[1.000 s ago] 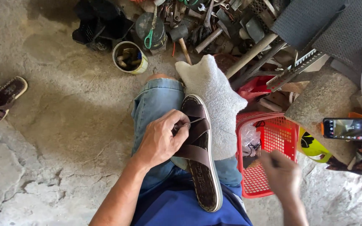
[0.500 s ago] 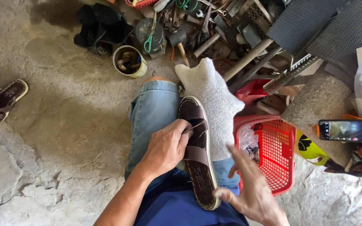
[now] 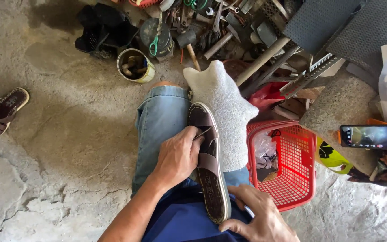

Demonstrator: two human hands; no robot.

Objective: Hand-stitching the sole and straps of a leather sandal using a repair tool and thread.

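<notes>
Evidently light and flexible, the brown sandal [image 3: 209, 163] lies on the knee; left hand [image 3: 178, 157] fingers clasp its strap edge, right hand [image 3: 258, 219] fingers curl at the heel.

Soft, even daylight, faint shadows, sharp focus, slight wide-angle edge distortion.

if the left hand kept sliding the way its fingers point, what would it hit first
The left hand points to the right in the picture, fingers already on the brown sandal lying on the lap. Past the sandal, it would likely meet the white cloth on the knee, then the red basket, though depth is unclear.
</notes>
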